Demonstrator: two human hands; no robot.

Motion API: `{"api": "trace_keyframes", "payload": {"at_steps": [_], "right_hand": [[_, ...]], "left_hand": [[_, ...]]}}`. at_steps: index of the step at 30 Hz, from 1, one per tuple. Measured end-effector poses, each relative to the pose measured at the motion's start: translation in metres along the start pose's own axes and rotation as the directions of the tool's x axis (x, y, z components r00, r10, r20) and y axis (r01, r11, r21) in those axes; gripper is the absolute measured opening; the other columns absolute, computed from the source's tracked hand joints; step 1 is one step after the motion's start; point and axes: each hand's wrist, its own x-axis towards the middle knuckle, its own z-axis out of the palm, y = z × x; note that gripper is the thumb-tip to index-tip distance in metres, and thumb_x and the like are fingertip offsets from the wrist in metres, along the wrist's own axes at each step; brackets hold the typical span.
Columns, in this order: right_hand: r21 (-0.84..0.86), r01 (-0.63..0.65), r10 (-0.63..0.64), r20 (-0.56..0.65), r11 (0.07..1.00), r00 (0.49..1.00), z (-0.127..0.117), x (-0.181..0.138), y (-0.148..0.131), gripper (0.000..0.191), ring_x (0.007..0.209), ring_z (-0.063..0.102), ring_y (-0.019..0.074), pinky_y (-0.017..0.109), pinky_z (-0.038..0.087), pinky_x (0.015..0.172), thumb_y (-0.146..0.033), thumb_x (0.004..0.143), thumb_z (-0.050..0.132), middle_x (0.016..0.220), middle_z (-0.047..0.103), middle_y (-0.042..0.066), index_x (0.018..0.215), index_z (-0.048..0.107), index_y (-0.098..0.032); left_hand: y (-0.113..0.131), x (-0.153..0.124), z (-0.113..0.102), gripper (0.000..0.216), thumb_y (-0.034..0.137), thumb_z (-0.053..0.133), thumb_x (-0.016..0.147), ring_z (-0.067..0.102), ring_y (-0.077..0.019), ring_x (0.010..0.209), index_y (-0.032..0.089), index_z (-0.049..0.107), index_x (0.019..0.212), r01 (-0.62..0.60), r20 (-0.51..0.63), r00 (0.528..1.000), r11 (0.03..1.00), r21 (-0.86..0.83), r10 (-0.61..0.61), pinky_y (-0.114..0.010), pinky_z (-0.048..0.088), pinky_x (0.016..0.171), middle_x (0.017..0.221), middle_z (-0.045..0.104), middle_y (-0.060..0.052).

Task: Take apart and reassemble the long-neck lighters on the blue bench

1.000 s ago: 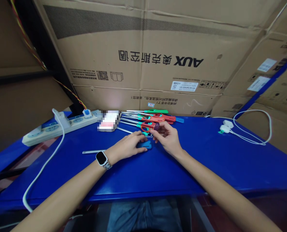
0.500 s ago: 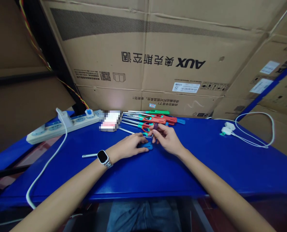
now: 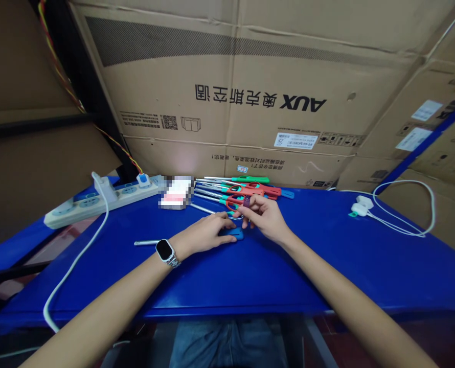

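My left hand (image 3: 208, 232), with a watch (image 3: 165, 250) at its wrist, lies curled over a blue long-nosed lighter (image 3: 234, 234) on the table. The lighter's metal tube (image 3: 146, 243) shows to the left of the wrist. My right hand (image 3: 266, 217) is closed in a pinch just above the lighter's handle end. A dark purple band or piece (image 3: 247, 202) shows at its fingers; what the fingertips hold is too small to name. Just behind both hands lie several long-nosed lighters, among them a red one (image 3: 271, 191) and a green one (image 3: 254, 179).
A white power strip (image 3: 100, 200) with plugs and a cable stands at the left. Beside the lighters is a blurred-out box (image 3: 177, 193). A white charger with cable (image 3: 361, 206) lies at the right of the blue table (image 3: 327, 245). Cardboard (image 3: 258, 66) walls the back.
The view has shifted slightly. My left hand stays on the blue lighter, and my right fingers have moved only a little in their pinch.
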Motion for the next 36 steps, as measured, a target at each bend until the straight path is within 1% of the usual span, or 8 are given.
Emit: {"api": "trace_keyframes", "payload": {"at_steps": [5,11,14,17,19,26,33,36], "right_hand": [[-0.078,0.037,-0.030,0.098,0.996,0.995,-0.006,-0.003,-0.008,0.038,0.054,0.061,0.0106,0.021,0.047,0.046,-0.055,0.087,0.062,0.085,0.071,0.005,0.093,0.062,-0.017],[-0.018,0.046,-0.048,-0.078,0.999,0.996,0.005,-0.001,0.004,0.036,0.045,0.056,0.0100,0.022,0.047,0.044,-0.052,0.080,0.071,0.068,0.066,0.000,0.088,0.059,-0.019],[0.048,0.007,0.000,-0.143,0.999,0.990,0.010,-0.001,0.009,0.040,0.042,0.057,0.0111,0.022,0.046,0.041,-0.049,0.073,0.078,0.063,0.067,-0.001,0.077,0.050,-0.021],[0.077,-0.028,0.037,-0.112,0.997,0.993,0.009,-0.001,0.010,0.043,0.045,0.062,0.0131,0.022,0.047,0.041,-0.051,0.072,0.078,0.066,0.071,0.001,0.075,0.049,-0.020],[0.068,-0.027,0.032,-0.069,0.997,0.997,0.008,0.000,0.008,0.042,0.047,0.063,0.0133,0.022,0.047,0.042,-0.053,0.074,0.076,0.069,0.072,0.003,0.078,0.053,-0.019],[-0.034,0.029,-0.028,0.044,0.999,0.999,0.006,0.001,0.001,0.044,0.045,0.054,0.0094,0.023,0.048,0.045,-0.059,0.083,0.064,0.065,0.066,0.002,0.077,0.063,-0.016],[-0.155,0.069,-0.050,0.120,0.986,0.992,0.007,-0.001,0.003,0.041,0.053,0.055,0.0102,0.023,0.046,0.050,-0.054,0.092,0.054,0.070,0.066,0.003,0.079,0.061,-0.016],[-0.146,0.064,-0.048,0.110,0.987,0.993,0.008,-0.003,0.002,0.036,0.054,0.057,0.0111,0.024,0.048,0.052,-0.052,0.090,0.057,0.076,0.068,0.003,0.094,0.063,-0.016]], "left_hand": [[0.001,0.001,0.000,0.033,0.047,0.057,0.090,0.063,-0.0232,0.095,0.022,0.068,0.110,0.018,-0.003,1.000,1.000,-0.002,-0.018,-0.031,0.048,0.080,0.107,0.061,-0.007],[0.003,-0.001,-0.003,0.034,0.045,0.062,0.088,0.063,-0.0238,0.098,0.022,0.066,0.112,0.021,-0.043,0.999,0.999,0.035,-0.020,-0.033,0.049,0.083,0.108,0.064,-0.007],[0.006,-0.001,-0.015,0.031,0.044,0.062,0.087,0.062,-0.0224,0.095,0.021,0.066,0.107,-0.017,-0.197,0.980,0.999,-0.029,0.011,-0.034,0.049,0.082,0.102,0.066,-0.007],[0.014,0.005,-0.032,0.026,0.041,0.058,0.091,0.062,-0.0179,0.088,0.019,0.065,0.102,-0.077,-0.402,0.916,0.978,-0.192,-0.007,-0.031,0.050,0.078,0.098,0.066,-0.005],[0.022,0.012,-0.042,0.027,0.040,0.058,0.091,0.063,-0.0167,0.088,0.019,0.065,0.106,-0.128,-0.450,0.893,0.950,-0.285,-0.014,-0.030,0.051,0.077,0.103,0.066,-0.006],[0.036,0.036,-0.043,0.024,0.032,0.055,0.094,0.063,-0.0190,0.099,0.022,0.072,0.107,-0.272,-0.390,0.911,0.904,-0.331,0.131,-0.035,0.050,0.089,0.107,0.068,-0.007],[0.020,0.025,-0.046,0.025,0.033,0.057,0.093,0.064,-0.0200,0.097,0.020,0.074,0.107,-0.268,-0.387,0.917,0.864,-0.426,0.094,-0.033,0.050,0.084,0.103,0.070,-0.008],[0.019,0.023,-0.047,0.023,0.034,0.060,0.091,0.064,-0.0179,0.089,0.018,0.074,0.100,-0.247,-0.398,0.915,0.865,-0.438,0.060,-0.030,0.049,0.079,0.095,0.069,-0.007]]}}
